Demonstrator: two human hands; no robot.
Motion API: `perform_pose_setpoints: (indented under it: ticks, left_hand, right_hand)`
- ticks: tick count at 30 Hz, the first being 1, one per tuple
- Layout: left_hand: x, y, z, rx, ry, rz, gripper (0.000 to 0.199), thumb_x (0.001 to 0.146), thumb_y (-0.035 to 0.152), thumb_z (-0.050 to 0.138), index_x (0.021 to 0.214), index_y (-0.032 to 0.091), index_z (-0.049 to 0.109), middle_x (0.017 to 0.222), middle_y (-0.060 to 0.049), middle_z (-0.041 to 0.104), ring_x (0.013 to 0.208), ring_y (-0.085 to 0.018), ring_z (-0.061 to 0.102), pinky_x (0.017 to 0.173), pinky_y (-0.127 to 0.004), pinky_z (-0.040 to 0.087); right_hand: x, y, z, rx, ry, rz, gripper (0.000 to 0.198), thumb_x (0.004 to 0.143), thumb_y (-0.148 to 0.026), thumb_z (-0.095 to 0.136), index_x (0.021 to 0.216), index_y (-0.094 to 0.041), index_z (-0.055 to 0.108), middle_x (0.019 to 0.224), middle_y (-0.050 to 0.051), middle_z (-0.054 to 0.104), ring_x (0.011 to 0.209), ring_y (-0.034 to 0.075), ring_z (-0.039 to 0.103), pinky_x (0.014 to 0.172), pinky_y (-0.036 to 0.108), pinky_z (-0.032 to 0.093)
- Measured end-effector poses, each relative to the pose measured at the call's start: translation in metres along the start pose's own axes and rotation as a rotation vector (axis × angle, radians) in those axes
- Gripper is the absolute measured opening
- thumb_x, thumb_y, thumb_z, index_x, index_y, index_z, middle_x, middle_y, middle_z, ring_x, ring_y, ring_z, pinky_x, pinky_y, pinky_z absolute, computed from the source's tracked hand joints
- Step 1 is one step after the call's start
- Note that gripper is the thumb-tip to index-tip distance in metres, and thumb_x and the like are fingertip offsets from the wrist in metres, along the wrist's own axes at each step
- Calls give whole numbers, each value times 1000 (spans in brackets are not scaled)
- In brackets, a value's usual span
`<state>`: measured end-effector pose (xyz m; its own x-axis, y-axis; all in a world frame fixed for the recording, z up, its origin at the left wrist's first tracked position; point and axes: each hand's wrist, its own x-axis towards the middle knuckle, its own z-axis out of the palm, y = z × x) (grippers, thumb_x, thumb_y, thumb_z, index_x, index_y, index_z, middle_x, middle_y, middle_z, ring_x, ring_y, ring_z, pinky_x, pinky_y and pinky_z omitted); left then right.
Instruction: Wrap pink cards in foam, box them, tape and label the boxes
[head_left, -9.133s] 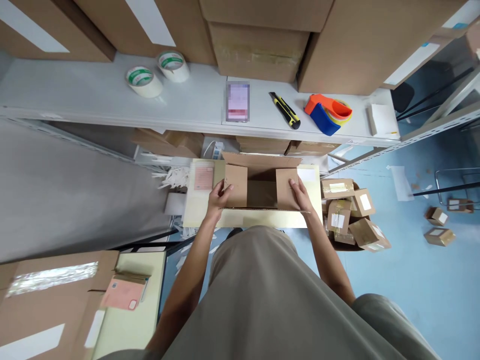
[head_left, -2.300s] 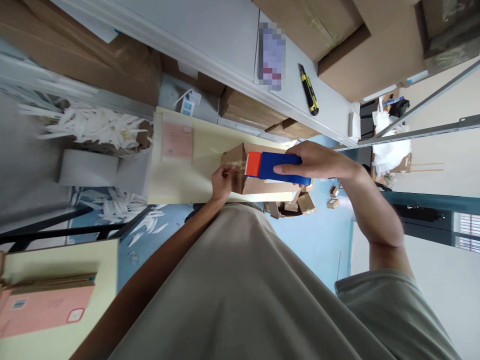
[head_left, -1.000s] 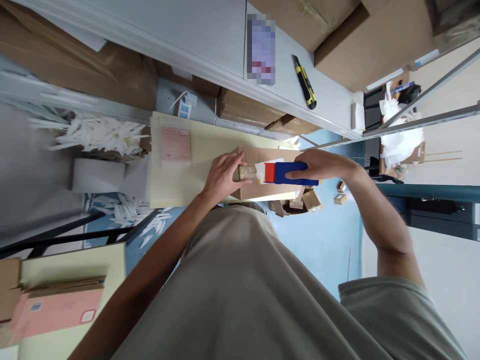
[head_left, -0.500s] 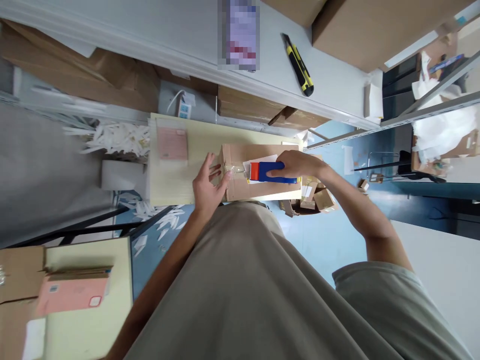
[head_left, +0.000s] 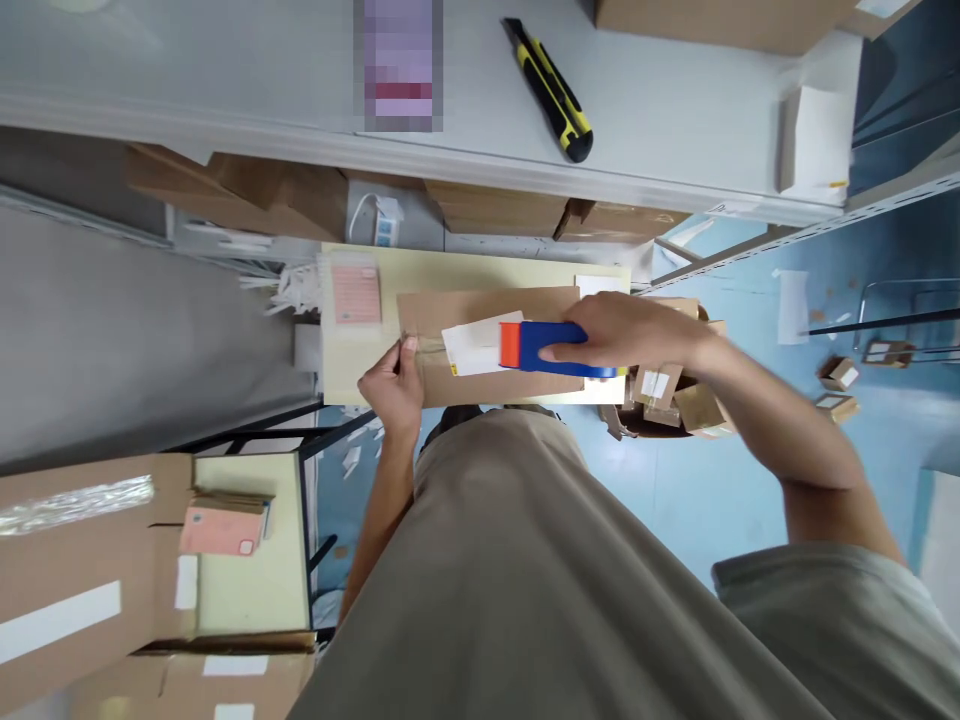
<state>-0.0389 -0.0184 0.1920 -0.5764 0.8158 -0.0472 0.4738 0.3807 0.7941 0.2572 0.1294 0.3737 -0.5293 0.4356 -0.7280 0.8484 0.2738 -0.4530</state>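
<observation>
A long brown cardboard box [head_left: 487,302] lies across the pale yellow tabletop in front of me. My left hand [head_left: 396,385] is closed at the box's left end, thumb on the edge where a strip of clear tape [head_left: 429,346] shows. In my right hand [head_left: 619,328] is a blue tape dispenser with a red front [head_left: 555,346], held low over the box. Beneath its front, a white label [head_left: 471,346] lies on the box top. Whether the dispenser touches the box, I cannot tell.
Above the table runs a grey shelf [head_left: 247,95] with a yellow-black utility knife [head_left: 551,90]. A pink card [head_left: 357,295] lies on the table's left part. Right of the table is a carton of small boxes [head_left: 660,400]. Large cartons [head_left: 75,560] stand at lower left.
My left hand went from spread fingers beside the box's left end to closed at its edge. The white label shows more, left of the dispenser. The camera view shifted.
</observation>
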Motion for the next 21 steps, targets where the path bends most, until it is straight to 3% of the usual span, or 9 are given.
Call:
perform_pose_setpoints:
  ticks: [5,9,15,21]
  left_hand:
    - [-1,4,6,199,4,-22,39,105,44,61,83,16,76,64,-1,60,72,-17,53,71,-28,39]
    - [-3,7,11,243,0,-2,41,105,43,60,73,18,67,60,1,46,69,-17,46,70,-29,35]
    - [-5,10,12,311,-9,-5,48,104,45,59,63,22,48,59,3,30,67,-16,35,65,-30,30]
    - [-5,14,14,304,2,16,43,103,44,59,68,21,53,62,4,30,68,-15,38,66,-28,32]
  right_hand:
    - [-74,93,-38,30,-126,115,71,93,-92,63,83,-22,73,66,3,65,63,20,58,64,34,37]
    - [-80,139,-36,34,-145,147,71,92,-92,62,83,-22,72,69,3,67,65,20,59,65,34,38]
    - [-35,156,2,-81,-44,178,60,98,-78,67,78,-22,70,68,6,65,67,22,58,69,38,40]
    - [-22,136,34,-174,104,240,45,103,-61,70,98,-17,80,80,14,73,82,30,70,76,40,46]
